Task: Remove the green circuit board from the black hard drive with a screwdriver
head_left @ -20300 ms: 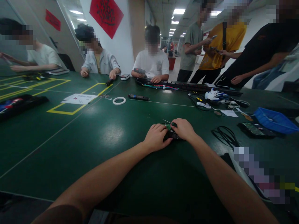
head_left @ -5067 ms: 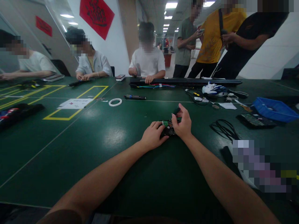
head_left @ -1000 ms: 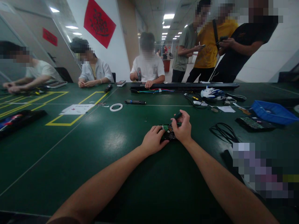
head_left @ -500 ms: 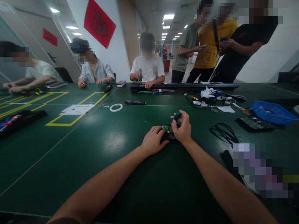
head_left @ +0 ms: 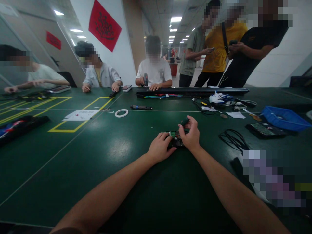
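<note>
A small black device with a green circuit board (head_left: 174,137) lies on the green table (head_left: 102,152) in front of me. My left hand (head_left: 159,148) rests on its left side, fingers curled over it and holding it down. My right hand (head_left: 191,135) is closed around a small screwdriver with a dark green handle (head_left: 184,122), its tip pointing down onto the board. The screwdriver's shaft is mostly hidden by my fingers.
A coiled black cable (head_left: 232,139), another circuit board (head_left: 264,129) and a blue bin (head_left: 285,117) lie to the right. A white tape ring (head_left: 121,112), a pen-like tool (head_left: 141,107) and a paper sheet (head_left: 80,114) sit further out. Several people sit or stand across the table.
My right hand has shifted slightly on the screwdriver handle, fingers turning around it. The left hand stays on the device. A seated person across the table lowered a power tool.
</note>
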The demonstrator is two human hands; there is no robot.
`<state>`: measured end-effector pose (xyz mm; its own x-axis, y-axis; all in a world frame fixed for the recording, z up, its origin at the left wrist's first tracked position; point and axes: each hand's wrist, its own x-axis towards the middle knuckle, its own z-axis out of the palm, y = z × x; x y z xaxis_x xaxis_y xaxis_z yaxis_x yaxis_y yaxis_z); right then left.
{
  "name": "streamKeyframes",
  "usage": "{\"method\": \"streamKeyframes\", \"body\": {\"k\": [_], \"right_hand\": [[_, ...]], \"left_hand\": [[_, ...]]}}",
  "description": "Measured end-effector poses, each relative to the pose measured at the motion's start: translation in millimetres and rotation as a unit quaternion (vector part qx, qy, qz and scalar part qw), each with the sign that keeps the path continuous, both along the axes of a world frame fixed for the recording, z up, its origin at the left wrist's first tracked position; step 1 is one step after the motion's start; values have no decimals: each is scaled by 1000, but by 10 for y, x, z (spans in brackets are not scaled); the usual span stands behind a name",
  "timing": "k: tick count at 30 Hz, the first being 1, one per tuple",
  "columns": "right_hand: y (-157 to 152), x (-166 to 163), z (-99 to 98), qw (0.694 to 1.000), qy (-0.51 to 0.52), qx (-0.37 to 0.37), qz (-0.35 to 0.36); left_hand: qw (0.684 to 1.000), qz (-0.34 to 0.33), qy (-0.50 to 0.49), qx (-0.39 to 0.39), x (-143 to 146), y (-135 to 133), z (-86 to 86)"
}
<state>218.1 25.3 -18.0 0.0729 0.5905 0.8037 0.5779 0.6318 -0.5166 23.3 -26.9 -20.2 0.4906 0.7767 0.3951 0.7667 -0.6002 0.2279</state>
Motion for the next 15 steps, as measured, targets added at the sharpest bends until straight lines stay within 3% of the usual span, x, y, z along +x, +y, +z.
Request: {"method": "streamKeyframes", "body": {"k": [8,15], "right_hand": [[-9,20,8,999,-20,11,-25],[-37,-3,20,998,16,-10,55]], "left_hand": [[1000,2,-5,-8,2,-5,9],[1000,-1,-3,-8,-2,-11,25]]}}
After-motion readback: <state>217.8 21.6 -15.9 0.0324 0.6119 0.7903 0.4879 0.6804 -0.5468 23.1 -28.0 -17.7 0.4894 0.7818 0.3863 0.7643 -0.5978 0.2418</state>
